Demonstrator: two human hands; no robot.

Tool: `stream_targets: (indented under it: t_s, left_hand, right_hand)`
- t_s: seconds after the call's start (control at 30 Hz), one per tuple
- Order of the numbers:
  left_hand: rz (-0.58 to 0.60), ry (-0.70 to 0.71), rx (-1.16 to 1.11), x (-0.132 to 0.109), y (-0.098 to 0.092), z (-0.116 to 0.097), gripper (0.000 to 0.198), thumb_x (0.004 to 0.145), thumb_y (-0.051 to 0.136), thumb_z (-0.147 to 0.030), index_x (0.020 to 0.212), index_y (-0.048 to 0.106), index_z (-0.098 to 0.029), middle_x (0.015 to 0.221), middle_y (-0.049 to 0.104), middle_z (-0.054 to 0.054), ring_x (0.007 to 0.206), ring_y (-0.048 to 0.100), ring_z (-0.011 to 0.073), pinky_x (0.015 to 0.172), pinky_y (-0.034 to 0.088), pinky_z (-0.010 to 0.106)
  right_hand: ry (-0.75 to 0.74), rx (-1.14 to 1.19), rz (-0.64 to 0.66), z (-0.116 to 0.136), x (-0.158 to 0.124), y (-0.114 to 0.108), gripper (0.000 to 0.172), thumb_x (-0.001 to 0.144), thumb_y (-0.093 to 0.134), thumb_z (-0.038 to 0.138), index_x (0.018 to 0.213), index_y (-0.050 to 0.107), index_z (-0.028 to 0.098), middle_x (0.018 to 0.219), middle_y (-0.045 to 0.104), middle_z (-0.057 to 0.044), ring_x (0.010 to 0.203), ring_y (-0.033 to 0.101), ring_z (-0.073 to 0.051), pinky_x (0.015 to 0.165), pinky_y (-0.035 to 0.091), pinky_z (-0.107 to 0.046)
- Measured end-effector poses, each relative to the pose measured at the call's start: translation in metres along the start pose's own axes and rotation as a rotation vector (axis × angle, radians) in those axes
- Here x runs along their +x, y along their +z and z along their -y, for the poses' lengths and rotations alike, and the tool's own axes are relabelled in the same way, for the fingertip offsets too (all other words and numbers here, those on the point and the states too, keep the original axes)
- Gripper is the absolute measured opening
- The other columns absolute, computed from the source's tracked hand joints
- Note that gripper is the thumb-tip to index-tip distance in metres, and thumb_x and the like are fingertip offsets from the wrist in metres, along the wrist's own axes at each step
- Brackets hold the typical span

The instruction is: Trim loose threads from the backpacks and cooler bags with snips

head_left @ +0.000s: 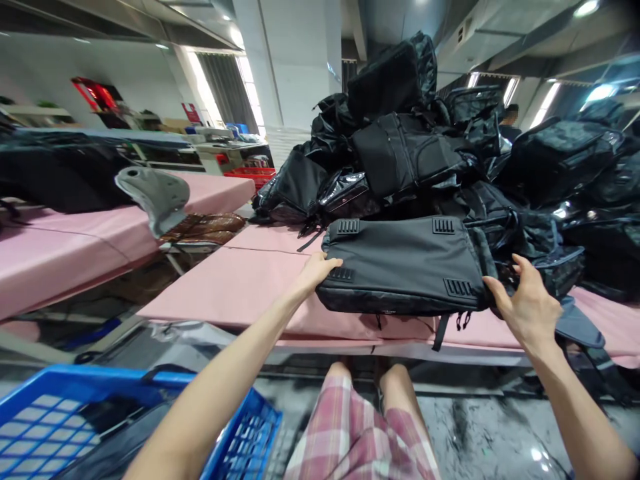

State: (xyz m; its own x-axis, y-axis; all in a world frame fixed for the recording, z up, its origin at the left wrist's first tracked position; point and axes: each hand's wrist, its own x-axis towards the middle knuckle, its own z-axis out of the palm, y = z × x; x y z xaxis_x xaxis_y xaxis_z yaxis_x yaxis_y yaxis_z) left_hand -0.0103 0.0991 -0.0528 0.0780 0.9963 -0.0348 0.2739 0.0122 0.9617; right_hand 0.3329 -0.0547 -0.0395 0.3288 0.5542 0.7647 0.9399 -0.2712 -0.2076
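Observation:
A black bag [400,257] lies across the pink-covered table edge, with its flat underside and ribbed plastic feet facing up. My left hand [320,270] grips the bag's left end, thumb on top and the other fingers mostly hidden. At the opposite end, my right hand [530,300] holds the side, its thumb pressed to the corner and a finger reaching along the end panel. A strap [441,332] and zipper pulls dangle from the near side.
Behind the bag rises a large pile of black bags [395,153], some in shiny plastic. A blue basket [250,427] with dark items stands at lower left. A grey chair [155,193] sits between pink tables [200,287]. Part of another person [510,123] shows behind the pile.

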Motion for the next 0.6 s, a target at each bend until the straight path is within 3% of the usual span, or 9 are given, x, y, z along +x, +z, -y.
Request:
stream_targets:
  t_s: [0.1,0.17,0.23,0.37,0.6]
  left_hand:
    - [0.043,-0.043,-0.011,0.008,-0.005,-0.016,0.019,0.055,0.06,-0.029,0.064,0.054,-0.014,0.057,0.06,0.0,0.052,0.055,0.0143,0.048,0.038,0.023]
    - [0.059,-0.069,-0.027,0.009,-0.008,-0.022,0.017,0.055,0.059,-0.028,0.06,0.052,-0.014,0.055,0.058,0.0,0.049,0.053,0.0131,0.047,0.037,0.023]
    - [0.073,-0.075,-0.043,0.008,-0.009,-0.024,0.016,0.055,0.06,-0.028,0.059,0.052,-0.014,0.055,0.058,0.0,0.048,0.053,0.0125,0.046,0.037,0.023]
    - [0.074,-0.064,-0.056,0.007,-0.009,-0.022,0.015,0.057,0.06,-0.026,0.061,0.053,-0.014,0.054,0.057,-0.001,0.048,0.053,0.0126,0.047,0.037,0.022]
    - [0.07,-0.089,-0.072,0.006,-0.009,-0.023,0.013,0.059,0.06,-0.023,0.064,0.052,-0.014,0.053,0.056,-0.002,0.048,0.053,0.013,0.047,0.038,0.022]
  right_hand:
    - [-0.343,0.04,0.029,0.041,0.003,-0.021,0.037,0.084,0.049,0.038,0.113,0.053,0.015,0.09,0.066,-0.009,0.067,0.059,-0.019,0.056,0.036,-0.028]
    - [-0.612,0.162,0.058,0.065,0.001,-0.022,0.022,0.085,0.05,0.029,0.102,0.058,0.018,0.088,0.066,-0.006,0.071,0.058,-0.016,0.064,0.037,-0.027]
    - [-0.777,0.256,0.031,0.083,0.001,-0.016,0.014,0.084,0.055,0.024,0.095,0.061,0.021,0.087,0.067,-0.003,0.074,0.056,-0.014,0.07,0.034,-0.029]
    - [-0.874,0.304,-0.067,0.101,0.01,-0.004,0.011,0.082,0.058,0.019,0.091,0.063,0.023,0.083,0.068,0.001,0.072,0.052,-0.013,0.072,0.027,-0.032]
    - [-1.024,0.246,-0.036,0.107,0.019,0.002,0.023,0.085,0.051,0.01,0.098,0.062,0.025,0.089,0.068,0.004,0.078,0.05,-0.011,0.078,0.023,-0.035]
